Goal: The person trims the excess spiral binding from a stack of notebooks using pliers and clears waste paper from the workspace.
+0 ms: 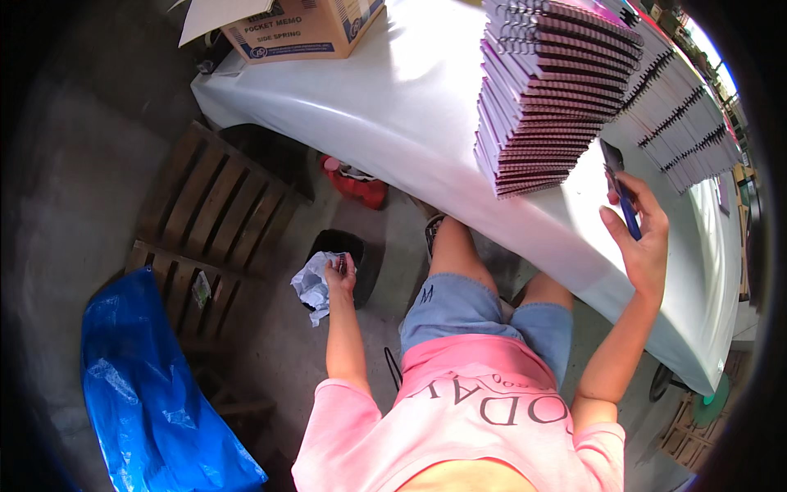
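My left hand is closed on a crumpled white wrapper, which looks like thin plastic or paper. The hand hangs low on my left, over a black bin on the floor. On the right, my right hand grips a hand tool with a blue handle and a dark upper end. Its exact kind is hard to make out. That tool is held above the white-covered table, close to a tall stack of spiral-bound notebooks with dark wire coils.
More spiral-bound notebooks stand stacked behind at the right of the white-covered table. An open cardboard box sits at its far left. Below are a red container, wooden pallets and a blue plastic sheet.
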Tool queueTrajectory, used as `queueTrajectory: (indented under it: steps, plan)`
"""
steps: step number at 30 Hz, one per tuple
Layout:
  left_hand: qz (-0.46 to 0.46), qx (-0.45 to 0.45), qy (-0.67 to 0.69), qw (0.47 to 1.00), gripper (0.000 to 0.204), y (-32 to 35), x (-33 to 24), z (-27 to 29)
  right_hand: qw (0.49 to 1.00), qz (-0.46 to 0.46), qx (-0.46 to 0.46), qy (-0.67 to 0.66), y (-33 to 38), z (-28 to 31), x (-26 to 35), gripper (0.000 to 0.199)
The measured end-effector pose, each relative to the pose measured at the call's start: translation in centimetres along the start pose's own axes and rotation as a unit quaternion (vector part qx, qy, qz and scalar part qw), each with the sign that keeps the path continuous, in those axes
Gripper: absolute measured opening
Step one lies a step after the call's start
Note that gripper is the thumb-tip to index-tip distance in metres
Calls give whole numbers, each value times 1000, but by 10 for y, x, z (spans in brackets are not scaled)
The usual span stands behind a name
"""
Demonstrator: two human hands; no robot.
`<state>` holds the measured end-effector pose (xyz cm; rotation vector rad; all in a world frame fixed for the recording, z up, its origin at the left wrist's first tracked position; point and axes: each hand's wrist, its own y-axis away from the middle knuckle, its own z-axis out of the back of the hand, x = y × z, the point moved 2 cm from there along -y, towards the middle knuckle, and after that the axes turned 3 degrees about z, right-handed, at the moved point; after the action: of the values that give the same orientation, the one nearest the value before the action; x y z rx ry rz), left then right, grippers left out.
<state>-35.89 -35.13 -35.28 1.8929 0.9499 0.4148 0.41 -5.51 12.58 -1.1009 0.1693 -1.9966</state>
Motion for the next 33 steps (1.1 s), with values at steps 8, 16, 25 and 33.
queueTrajectory:
  steps: [8,16,25,33]
  plan:
    - [-7,-15,-139,990,91,56,9,-57,994,-106,-17,35,34,15,-25,37]
    - [-193,101,-405,888,57,72,32,-105,994,-93,-47,28,33,8,-10,42]
    - [-352,622,-347,607,63,400,199,-271,956,89,-160,231,-25,-35,63,49]
    - [-320,620,-301,650,28,424,227,-305,943,66,-173,276,-44,-40,65,48]
